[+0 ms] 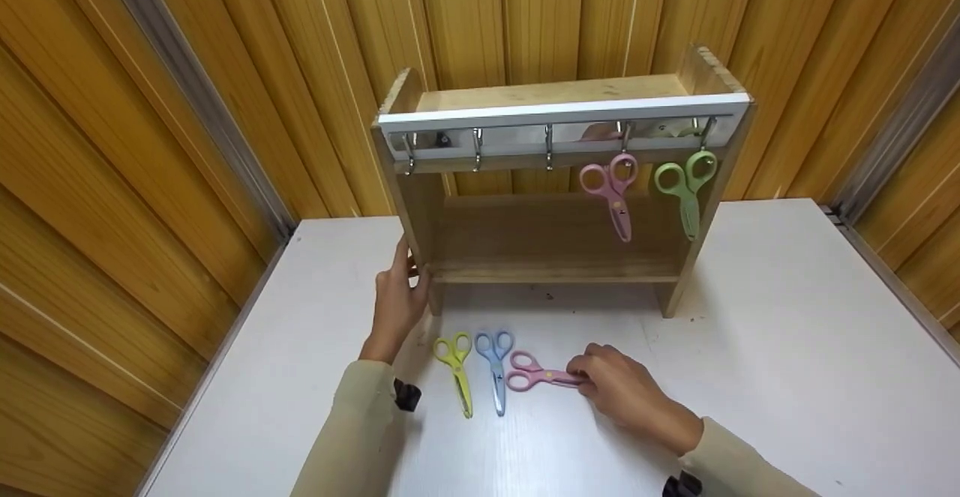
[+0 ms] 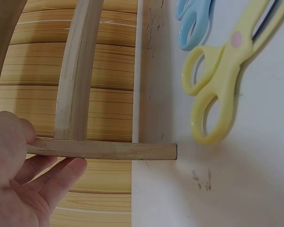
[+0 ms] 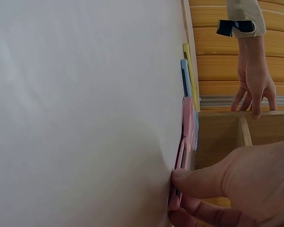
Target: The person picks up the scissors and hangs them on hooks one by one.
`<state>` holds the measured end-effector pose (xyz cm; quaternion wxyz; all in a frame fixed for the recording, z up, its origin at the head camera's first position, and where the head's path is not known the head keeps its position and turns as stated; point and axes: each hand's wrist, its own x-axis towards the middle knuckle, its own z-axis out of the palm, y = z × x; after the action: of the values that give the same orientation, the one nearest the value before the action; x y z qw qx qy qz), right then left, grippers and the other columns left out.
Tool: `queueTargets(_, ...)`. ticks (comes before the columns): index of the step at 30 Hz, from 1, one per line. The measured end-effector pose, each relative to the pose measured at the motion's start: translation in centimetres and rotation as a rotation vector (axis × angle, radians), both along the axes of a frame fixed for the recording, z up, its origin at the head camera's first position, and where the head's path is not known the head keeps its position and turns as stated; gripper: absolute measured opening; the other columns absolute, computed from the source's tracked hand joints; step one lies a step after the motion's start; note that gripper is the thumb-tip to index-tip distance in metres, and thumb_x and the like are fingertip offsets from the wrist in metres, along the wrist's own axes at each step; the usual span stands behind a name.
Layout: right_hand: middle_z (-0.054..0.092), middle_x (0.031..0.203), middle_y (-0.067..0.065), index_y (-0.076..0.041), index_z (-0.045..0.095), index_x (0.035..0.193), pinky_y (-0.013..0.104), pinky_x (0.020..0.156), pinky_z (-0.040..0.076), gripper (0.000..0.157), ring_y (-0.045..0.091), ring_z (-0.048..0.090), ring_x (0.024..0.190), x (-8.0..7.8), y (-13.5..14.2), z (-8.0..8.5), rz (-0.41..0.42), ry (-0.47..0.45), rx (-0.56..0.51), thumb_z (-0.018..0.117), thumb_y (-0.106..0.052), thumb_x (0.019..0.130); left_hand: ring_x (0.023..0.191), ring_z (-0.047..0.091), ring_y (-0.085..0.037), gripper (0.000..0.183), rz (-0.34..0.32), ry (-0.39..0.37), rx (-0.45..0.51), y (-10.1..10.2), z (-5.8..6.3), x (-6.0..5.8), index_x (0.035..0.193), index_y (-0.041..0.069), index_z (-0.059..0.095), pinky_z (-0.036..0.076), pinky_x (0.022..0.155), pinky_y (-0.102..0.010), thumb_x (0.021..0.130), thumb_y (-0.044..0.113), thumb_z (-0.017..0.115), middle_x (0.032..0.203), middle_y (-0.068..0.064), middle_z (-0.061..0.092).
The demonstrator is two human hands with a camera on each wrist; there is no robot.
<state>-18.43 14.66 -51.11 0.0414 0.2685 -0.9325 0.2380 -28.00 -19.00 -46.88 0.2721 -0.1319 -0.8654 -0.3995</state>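
Note:
My left hand (image 1: 397, 298) holds the left side panel of a wooden rack (image 1: 555, 275). In the left wrist view, its thumb and fingers (image 2: 68, 179) lie on opposite faces of that panel. Low over the white table, my right hand (image 1: 622, 392) pinches pink scissors (image 1: 550, 375) at the blade end, their handle loops pointing left. The right wrist view shows the thumb on the blades of the pink scissors (image 3: 187, 118). Just left of them lie blue scissors (image 1: 496, 368) and yellow scissors (image 1: 458, 369), with loops toward the rack.
A metal hook rail (image 1: 517, 136) runs across the rack's upper front. Another pair of pink scissors (image 1: 616, 201) and green scissors (image 1: 687, 193) hang from its two right hooks; the other hooks (image 1: 478, 151) hold nothing. Wood-patterned walls (image 1: 187, 257) enclose the white table (image 1: 787, 347).

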Motion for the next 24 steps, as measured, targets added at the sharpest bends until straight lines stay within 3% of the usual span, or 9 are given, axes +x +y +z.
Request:
queueTargets(14, 0.059, 0.076, 0.001, -0.004, 0.078, 0.087, 0.027, 0.056, 0.05, 0.018, 0.012, 0.053, 0.068, -0.66, 0.41, 0.46, 0.055, 0.026, -0.071, 0.075, 0.012, 0.079, 0.108, 0.072, -0.038, 0.068, -0.003, 0.0, 0.005, 0.0, 0.04, 0.08, 0.159, 0.01, 0.034, 0.063, 0.085, -0.047, 0.099, -0.001, 0.063, 0.135, -0.026, 0.062)
queueTargets(24, 0.063, 0.075, 0.0, -0.006, 0.077, 0.084, 0.029, 0.058, 0.053, 0.017, 0.012, 0.058, 0.07, -0.79, 0.47, 0.83, 0.053, 0.015, -0.05, 0.077, 0.011, 0.081, 0.105, 0.073, -0.036, 0.069, 0.018, -0.01, -0.018, 0.12, 0.08, 0.03, 0.159, 0.011, 0.033, 0.064, 0.084, -0.041, 0.099, 0.001, 0.064, 0.132, -0.024, 0.065)
